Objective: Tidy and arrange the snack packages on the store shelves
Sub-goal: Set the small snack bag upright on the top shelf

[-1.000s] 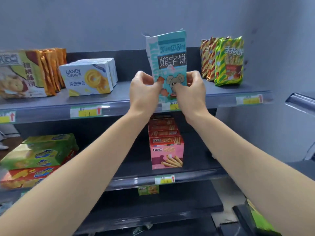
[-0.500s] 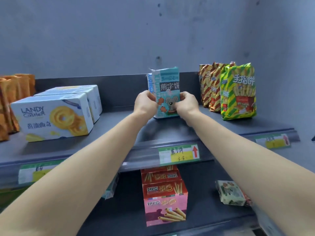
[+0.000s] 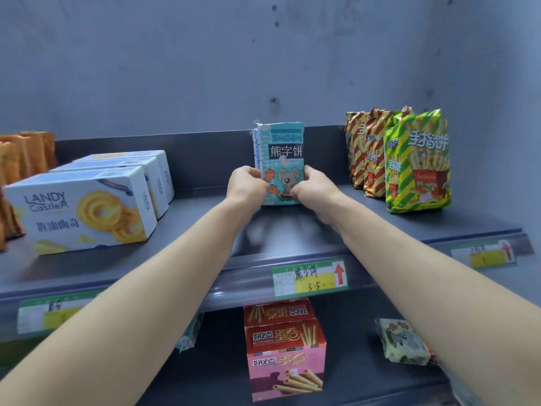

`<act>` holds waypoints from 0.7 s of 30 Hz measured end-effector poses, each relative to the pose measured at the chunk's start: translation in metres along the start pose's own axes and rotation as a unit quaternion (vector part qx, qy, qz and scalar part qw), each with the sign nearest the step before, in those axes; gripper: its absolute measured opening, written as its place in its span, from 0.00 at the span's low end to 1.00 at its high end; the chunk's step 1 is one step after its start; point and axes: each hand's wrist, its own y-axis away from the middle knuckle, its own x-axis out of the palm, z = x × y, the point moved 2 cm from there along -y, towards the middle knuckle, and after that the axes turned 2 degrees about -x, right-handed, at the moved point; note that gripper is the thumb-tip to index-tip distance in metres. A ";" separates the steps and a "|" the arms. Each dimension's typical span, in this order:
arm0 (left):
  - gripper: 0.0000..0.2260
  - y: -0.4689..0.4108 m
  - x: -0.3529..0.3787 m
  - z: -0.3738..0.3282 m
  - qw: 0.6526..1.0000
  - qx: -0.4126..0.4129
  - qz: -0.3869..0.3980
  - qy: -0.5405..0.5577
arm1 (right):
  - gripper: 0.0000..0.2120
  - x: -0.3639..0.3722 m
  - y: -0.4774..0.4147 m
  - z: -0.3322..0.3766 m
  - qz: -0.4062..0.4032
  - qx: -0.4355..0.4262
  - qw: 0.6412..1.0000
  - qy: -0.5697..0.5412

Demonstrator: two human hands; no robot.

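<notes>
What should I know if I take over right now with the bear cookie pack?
Left hand: gripping the left side of the teal bear cookie pack.
Right hand: gripping its right side.
The pack stands upright on the upper shelf, between the white butter cookie boxes and the striped stick biscuit bags, above its price tag.
Done: pack stood in its spot.
Left: let go and check that it stays up. A greenish bear pack lies flat on the lower shelf and probably needs tidying next.
</notes>
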 end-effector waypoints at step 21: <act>0.09 0.234 -0.061 0.043 0.985 0.163 -0.029 -0.056 | 0.10 0.022 0.232 -0.005 -0.017 -0.194 0.981 -0.023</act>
